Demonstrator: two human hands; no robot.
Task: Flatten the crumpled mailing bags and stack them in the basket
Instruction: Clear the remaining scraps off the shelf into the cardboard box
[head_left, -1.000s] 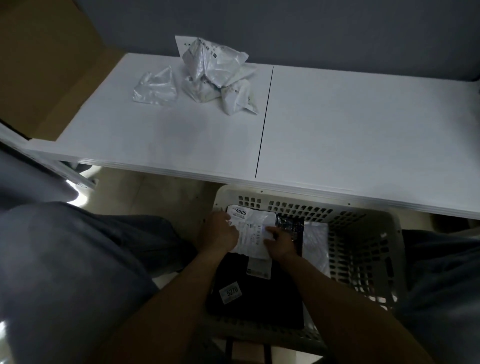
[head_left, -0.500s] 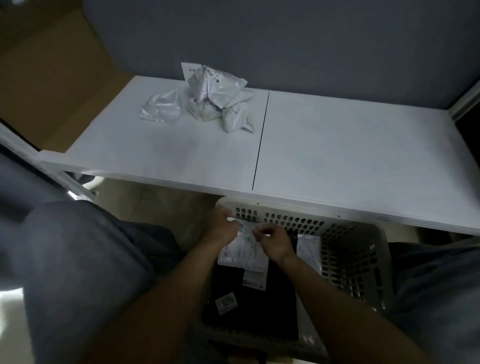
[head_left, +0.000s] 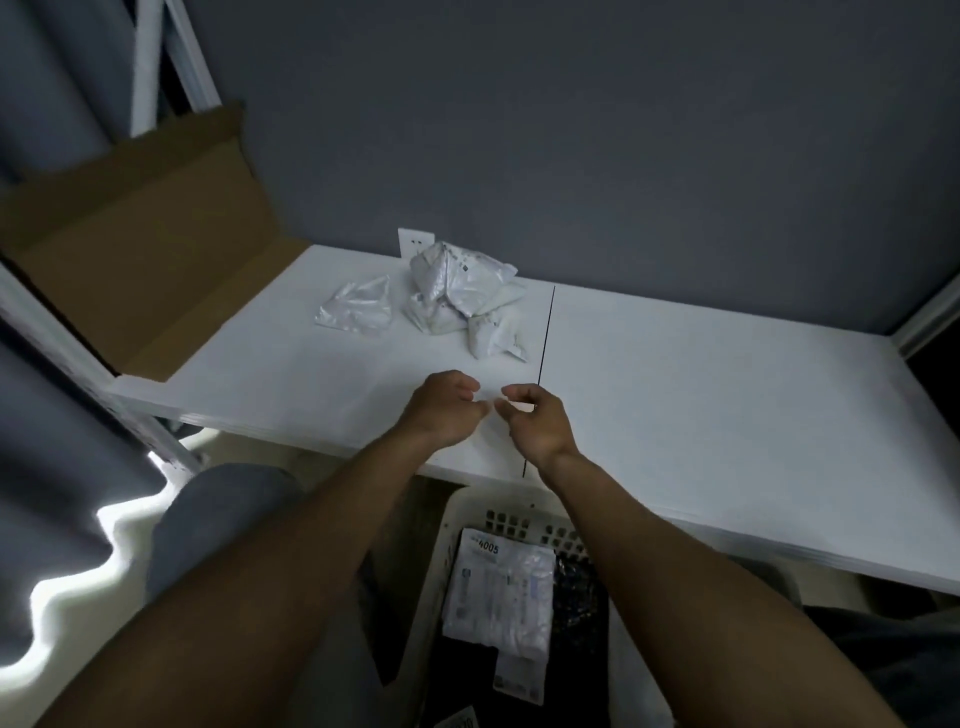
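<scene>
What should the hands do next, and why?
Probably reach forward and pick up one crumpled bag, perhaps the lone one left of the pile. Both the left hand and the right hand hover empty over the table, and a flattened bag already lies in the basket.

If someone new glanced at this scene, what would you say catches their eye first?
Probably the two bare hands, left hand and right hand, raised empty and half-curled over the white table's near edge. Next, the pile of crumpled mailing bags at the table's far side near the wall, then the flattened bag lying in the basket below.
</scene>
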